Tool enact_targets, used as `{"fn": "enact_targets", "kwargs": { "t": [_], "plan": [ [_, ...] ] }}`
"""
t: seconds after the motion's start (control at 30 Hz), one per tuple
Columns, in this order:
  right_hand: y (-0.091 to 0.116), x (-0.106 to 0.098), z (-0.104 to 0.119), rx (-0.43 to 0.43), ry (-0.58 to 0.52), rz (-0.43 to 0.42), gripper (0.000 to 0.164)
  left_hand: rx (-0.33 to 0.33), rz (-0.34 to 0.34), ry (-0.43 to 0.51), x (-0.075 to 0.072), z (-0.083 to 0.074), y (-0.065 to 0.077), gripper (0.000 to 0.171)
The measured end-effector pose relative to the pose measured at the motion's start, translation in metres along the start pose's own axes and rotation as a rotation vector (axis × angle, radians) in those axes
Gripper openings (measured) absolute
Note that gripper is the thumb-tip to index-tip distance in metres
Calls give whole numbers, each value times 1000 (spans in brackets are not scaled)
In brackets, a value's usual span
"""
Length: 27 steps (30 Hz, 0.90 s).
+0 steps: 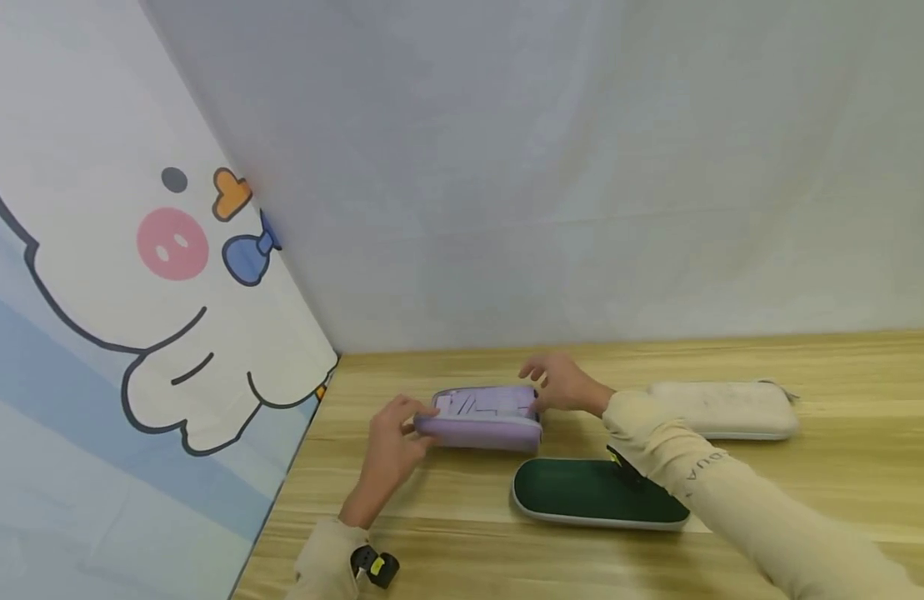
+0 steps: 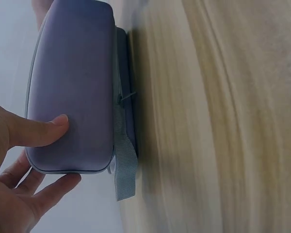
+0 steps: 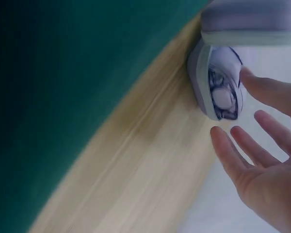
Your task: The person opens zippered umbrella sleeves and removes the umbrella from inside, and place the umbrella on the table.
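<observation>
A purple zippered pencil case (image 1: 478, 434) stands unzipped on the table, its lid raised on the near side and its pocketed inside showing in the head view. My left hand (image 1: 392, 444) pinches the left end of that lid; in the left wrist view the thumb (image 2: 46, 133) lies on the smooth outer face, with fingers under the edge. By the case's right end is my right hand (image 1: 568, 385), fingers loosely bent and holding nothing. In the right wrist view, the gap between lid (image 3: 252, 22) and base shows dark contents that I cannot make out.
A dark green case (image 1: 574, 490) lies in front, partly under my right forearm. To the right is a cream case (image 1: 731, 408). A grey curtain (image 1: 581, 208) hangs behind the wooden table (image 1: 447, 533), and a cartoon-printed cloth (image 1: 94, 250) hangs at left.
</observation>
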State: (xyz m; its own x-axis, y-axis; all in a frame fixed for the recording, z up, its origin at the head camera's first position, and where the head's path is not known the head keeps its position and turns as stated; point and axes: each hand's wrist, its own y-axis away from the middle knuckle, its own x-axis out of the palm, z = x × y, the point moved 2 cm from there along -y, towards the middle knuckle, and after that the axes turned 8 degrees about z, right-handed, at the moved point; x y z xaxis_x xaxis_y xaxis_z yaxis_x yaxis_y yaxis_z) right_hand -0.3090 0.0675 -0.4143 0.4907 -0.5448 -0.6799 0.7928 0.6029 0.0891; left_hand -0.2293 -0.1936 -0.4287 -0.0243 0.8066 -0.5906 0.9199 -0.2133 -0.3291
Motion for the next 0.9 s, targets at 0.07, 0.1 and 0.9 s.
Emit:
{"fn": "enact_targets", "kwargs": {
  "t": [0.07, 0.1, 0.9],
  "plan": [
    [-4, 4, 2, -5, 46, 19, 49, 6, -15, 8, 0, 0, 3, 34],
    [-6, 5, 3, -11, 72, 28, 48, 12, -22, 11, 0, 1, 4, 34],
    [-30, 16, 13, 26, 417, 159, 32, 70, -79, 53, 3, -4, 8, 31]
  ]
}}
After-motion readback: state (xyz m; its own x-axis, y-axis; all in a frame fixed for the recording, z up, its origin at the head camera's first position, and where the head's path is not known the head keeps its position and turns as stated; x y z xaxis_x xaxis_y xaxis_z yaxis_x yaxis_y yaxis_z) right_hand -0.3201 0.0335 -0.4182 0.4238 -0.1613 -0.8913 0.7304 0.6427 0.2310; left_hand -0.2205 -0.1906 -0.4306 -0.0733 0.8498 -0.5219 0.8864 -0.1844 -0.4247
